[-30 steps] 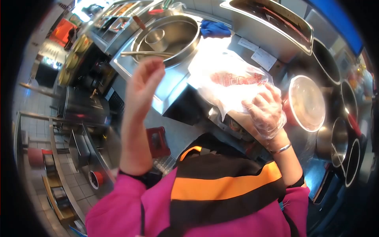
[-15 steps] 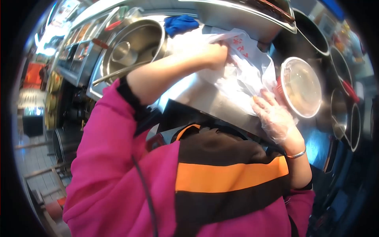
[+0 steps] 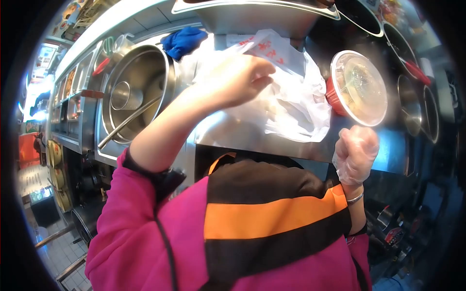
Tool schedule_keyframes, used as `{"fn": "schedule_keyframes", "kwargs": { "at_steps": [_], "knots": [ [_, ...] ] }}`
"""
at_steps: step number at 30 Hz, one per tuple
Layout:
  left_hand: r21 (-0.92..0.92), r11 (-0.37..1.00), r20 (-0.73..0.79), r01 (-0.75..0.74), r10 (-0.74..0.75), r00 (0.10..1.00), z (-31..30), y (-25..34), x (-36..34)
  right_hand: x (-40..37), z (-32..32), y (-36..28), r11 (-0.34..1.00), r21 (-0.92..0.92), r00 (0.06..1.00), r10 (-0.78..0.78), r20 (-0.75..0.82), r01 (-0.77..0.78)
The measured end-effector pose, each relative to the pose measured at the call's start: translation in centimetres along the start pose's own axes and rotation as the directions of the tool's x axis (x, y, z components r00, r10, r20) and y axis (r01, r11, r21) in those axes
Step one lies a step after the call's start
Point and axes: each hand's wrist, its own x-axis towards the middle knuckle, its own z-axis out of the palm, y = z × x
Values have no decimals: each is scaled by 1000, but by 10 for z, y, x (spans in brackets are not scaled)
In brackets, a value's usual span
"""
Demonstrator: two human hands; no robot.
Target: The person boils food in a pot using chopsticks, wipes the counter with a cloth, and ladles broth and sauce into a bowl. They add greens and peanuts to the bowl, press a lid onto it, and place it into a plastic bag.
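My left hand (image 3: 245, 80), bare and a little blurred, hangs over a white plastic bag (image 3: 298, 104) with red print. Its fingers are curled together, and what they hold, if anything, is hidden. My right hand (image 3: 358, 150), in a clear plastic glove, is closed in a fist with nothing seen in it. It is just below a red bowl (image 3: 335, 98) with a clear lid (image 3: 361, 87); contents show through the lid. The bag lies crumpled on the steel counter (image 3: 233, 133), left of the bowl.
A large steel pot (image 3: 141, 60) with a long-handled ladle stands at the left, beside a blue cloth (image 3: 183, 42). Behind the bag is a deep steel tray (image 3: 252, 22). Dark pots (image 3: 400, 46) line the right side. Ingredient trays (image 3: 73, 94) are farther left.
My right hand has come away from the bag, moved downward and closed. My left hand has shifted left and down. The bag lies flatter, and the view has shifted.
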Motion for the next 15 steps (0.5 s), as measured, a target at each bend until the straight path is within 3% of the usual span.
{"fn": "schedule_keyframes", "kwargs": {
  "at_steps": [1,3,4,5,6,7,9,10,11,12,13,14,15],
  "knots": [
    [-12,1000,-6,-22,22,1000,-1,-7,2,-1,4,3,1000,7,1000,0,-3,0],
    [41,999,21,-28,27,999,4,-13,8,-1,9,10,973,-221,990,-37,140,68],
    [102,989,54,-110,105,993,11,-16,10,7,11,15,840,-476,942,-114,314,260],
    [160,968,89,-191,179,980,16,-21,10,17,23,21,596,-599,833,-252,493,535],
    [180,925,190,-333,300,935,21,-26,11,22,35,28,513,-655,826,-244,508,555],
    [178,924,195,-338,304,933,27,-30,9,32,37,41,514,-658,829,-245,502,550],
    [315,888,437,-336,179,882,36,-32,7,46,37,73,491,-597,754,-223,618,635],
    [506,789,398,-350,146,906,37,-26,2,44,32,79,490,-600,756,-223,616,633],
    [505,787,399,-353,149,905,35,-27,5,41,25,83,313,-721,778,-114,618,618],
    [440,862,428,-253,47,903,33,-29,8,38,17,84,116,-798,804,-5,595,591],
    [374,917,462,-140,-53,885,30,-30,12,36,14,78,116,-799,804,-4,594,590],
    [342,934,546,-103,-109,830,19,-22,20,35,11,67,79,-805,795,127,593,588],
    [236,943,393,-234,127,911,22,-39,20,32,9,59,39,-808,776,255,577,588]
  ]
}}
